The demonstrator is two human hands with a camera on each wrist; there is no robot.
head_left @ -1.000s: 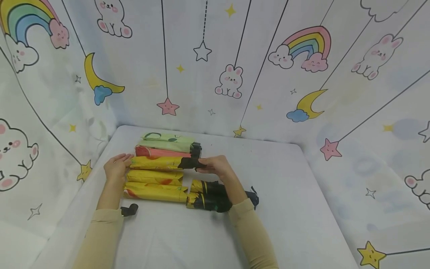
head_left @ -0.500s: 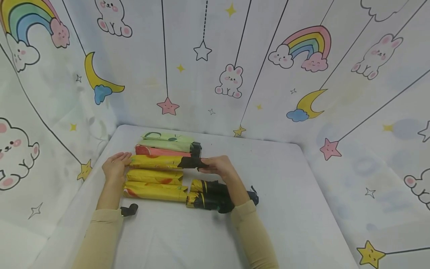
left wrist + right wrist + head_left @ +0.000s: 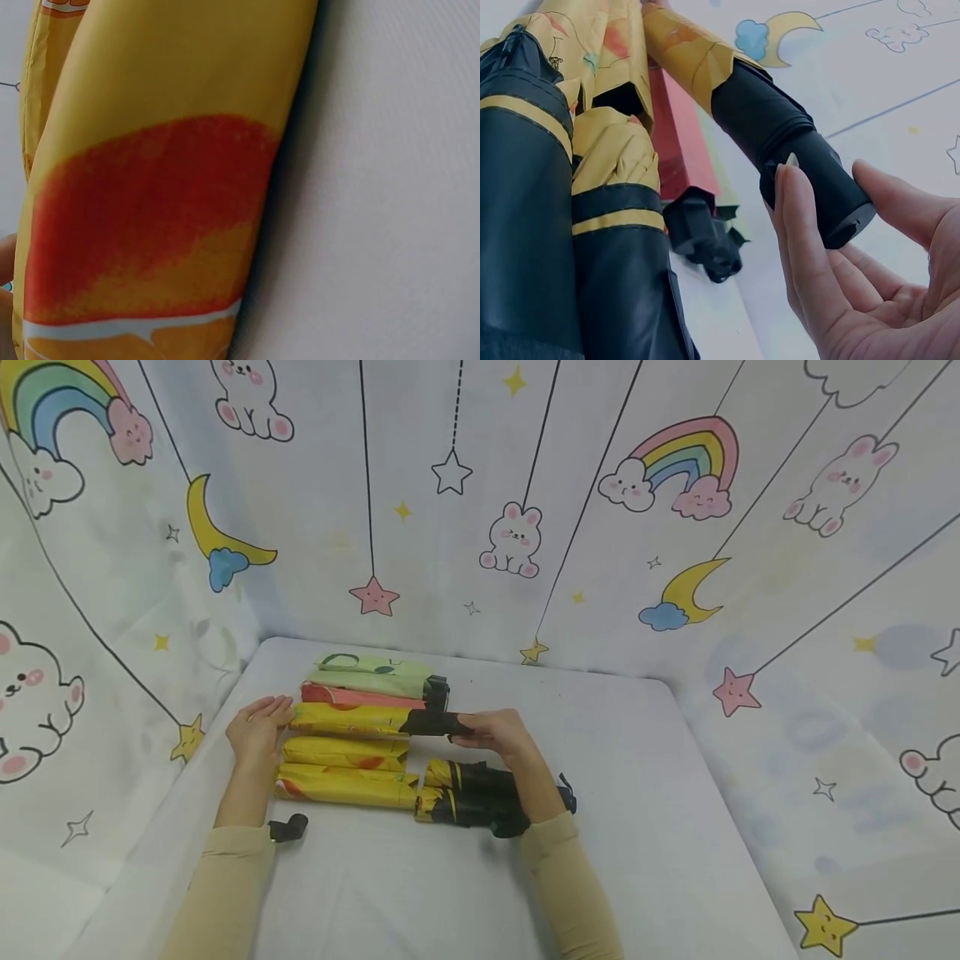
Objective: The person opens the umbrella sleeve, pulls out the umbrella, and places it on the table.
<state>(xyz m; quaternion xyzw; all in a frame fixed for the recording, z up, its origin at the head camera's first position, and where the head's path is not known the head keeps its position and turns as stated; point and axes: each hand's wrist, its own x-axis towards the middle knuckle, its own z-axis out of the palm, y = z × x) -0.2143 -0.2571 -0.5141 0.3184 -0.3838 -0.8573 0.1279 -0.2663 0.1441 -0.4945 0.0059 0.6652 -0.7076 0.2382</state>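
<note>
A folding umbrella in a yellow sleeve (image 3: 352, 718) lies crosswise between my two hands. My left hand (image 3: 257, 727) holds its left end, fingers pointing along the sleeve. At the other end, thumb and fingers of my right hand (image 3: 497, 732) grip the black handle (image 3: 802, 150), which tilts toward the right wrist camera. Two more yellow sleeves (image 3: 345, 785) lie just in front of it. Beneath my right forearm rest two black folded umbrellas with yellow bands (image 3: 619, 217). A large yellow sleeve with a red print (image 3: 150, 217) fills much of the left wrist view.
Behind the held umbrella lie a red-pink sleeved umbrella (image 3: 360, 696) and a light green one (image 3: 375, 675), black ends to the right. A small black curved piece (image 3: 288, 828) is beside my left sleeve. White cloth covers the table (image 3: 615, 752); a printed curtain (image 3: 450, 552) hangs around it.
My right hand has shifted slightly to the right, and a little more of the black handle shows. The left hand stays at the sleeve's end, moved only a touch left and back.
</note>
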